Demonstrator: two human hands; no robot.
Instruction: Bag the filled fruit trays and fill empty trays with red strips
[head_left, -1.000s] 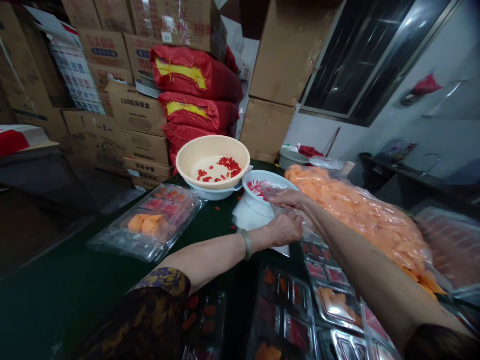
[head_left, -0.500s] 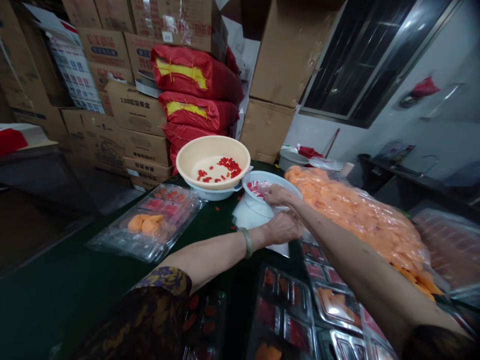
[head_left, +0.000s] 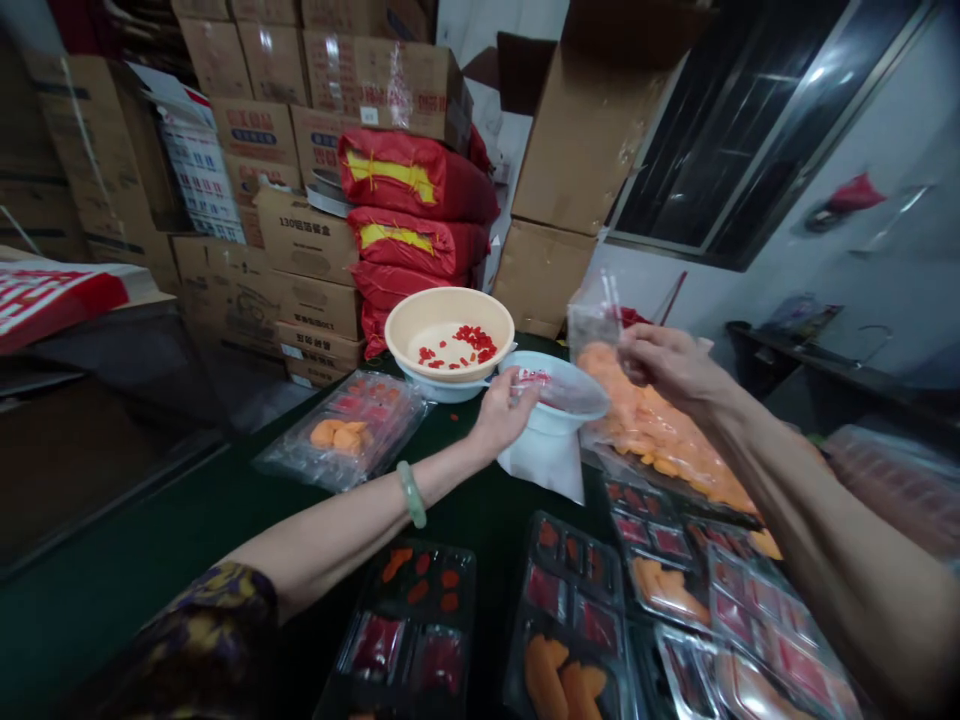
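Observation:
My right hand [head_left: 664, 362] is raised to the right of the blue bowl [head_left: 555, 362], its fingers closed on a clear plastic bag [head_left: 592, 312] that hangs before the orange pieces. Over the bowl's left rim is my left hand [head_left: 504, 415], thumb and fingers drawn together; what they grip, if anything, is hard to make out. Small packets with red print [head_left: 534, 377] lie in that bowl, and white plastic [head_left: 546, 470] hangs below it. Nearest my left forearm is a black compartment tray [head_left: 409, 625] with red pieces and dark red packets.
Behind the hands stands a cream basin [head_left: 409, 330] holding red dried fruit. A bagged tray [head_left: 386, 398] lies to the left. On the right are a large bag of orange pieces [head_left: 675, 430] and several filled trays [head_left: 570, 560]. Cardboard boxes [head_left: 311, 235] and red sacks [head_left: 420, 180] stand behind.
My right hand has come up out of the blue bowl and moved right, now with a clear bag. My left hand has moved left to the bowl's rim. The view has shifted left.

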